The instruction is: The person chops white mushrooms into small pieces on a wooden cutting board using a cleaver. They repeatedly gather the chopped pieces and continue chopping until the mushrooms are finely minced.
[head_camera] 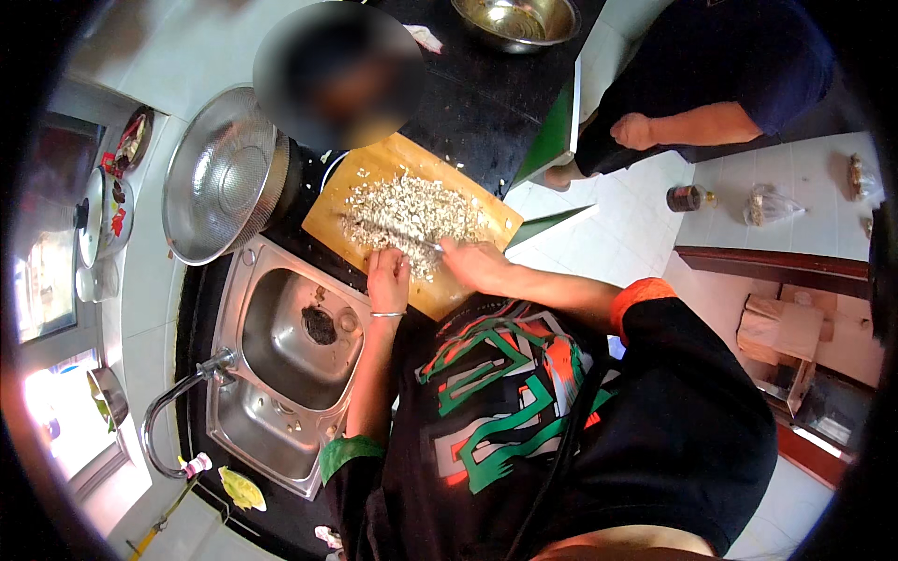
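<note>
A wooden cutting board [330, 203] lies on the dark counter, covered in a broad heap of finely chopped pale pieces [414, 203], too small to name for certain. In my right hand [477, 265] is the handle of a knife; its blade [393, 232] is blurred and reaches leftward across the heap. My left hand [388, 280], with a metal bangle at the wrist, rests by the board's near left edge beside the chopped pieces. Its fingers are curled, and whether anything is between them is hidden.
Left of the board are a double stainless-steel sink [280, 336] with a curved faucet [158, 414] and a large mesh strainer [224, 182]. A metal basin [519, 24] sits at the counter's far end. Another person [701, 77] stands at the right, near an open green cabinet door [547, 140].
</note>
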`<state>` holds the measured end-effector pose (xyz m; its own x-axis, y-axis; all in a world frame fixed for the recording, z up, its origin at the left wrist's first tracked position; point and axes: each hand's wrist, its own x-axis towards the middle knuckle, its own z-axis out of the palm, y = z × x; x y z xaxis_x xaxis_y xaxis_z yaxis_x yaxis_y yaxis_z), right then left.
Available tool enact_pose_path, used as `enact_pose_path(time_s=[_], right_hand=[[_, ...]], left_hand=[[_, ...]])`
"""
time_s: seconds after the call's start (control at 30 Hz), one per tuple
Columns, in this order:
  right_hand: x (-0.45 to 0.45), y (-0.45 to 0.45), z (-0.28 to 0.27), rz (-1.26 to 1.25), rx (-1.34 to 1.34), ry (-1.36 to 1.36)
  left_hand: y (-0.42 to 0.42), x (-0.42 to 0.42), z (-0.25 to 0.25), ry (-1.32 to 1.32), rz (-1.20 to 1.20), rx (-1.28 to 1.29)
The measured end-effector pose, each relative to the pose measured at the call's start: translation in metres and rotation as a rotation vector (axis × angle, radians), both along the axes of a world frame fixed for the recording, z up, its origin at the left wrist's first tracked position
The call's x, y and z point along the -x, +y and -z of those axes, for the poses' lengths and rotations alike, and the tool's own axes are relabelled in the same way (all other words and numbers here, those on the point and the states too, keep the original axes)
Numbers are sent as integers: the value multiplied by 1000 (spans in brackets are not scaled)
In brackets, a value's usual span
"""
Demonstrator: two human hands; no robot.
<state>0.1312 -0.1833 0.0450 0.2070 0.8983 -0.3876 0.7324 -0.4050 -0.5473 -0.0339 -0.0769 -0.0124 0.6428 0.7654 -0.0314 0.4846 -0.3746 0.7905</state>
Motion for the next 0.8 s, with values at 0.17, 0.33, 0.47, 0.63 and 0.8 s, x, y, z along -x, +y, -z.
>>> enact_pose_path(time_s=[0.17, 0.33, 0.47, 0.63, 0.8], right_hand=[[-11, -4, 24, -13, -40, -75], [-19, -5, 18, 6, -150, -108], [-22, -2, 2, 10, -181, -104], [-21, -4, 12, -1, -147, -120], [-18, -6, 12, 29, -148, -109]], left_hand=[[-16, 4, -5, 89, 323, -327], [-18, 9, 18, 191, 493, -372], [12, -4, 26, 117, 477, -342], [41, -28, 13, 13, 285, -270], [59, -35, 6, 32, 179, -166]])
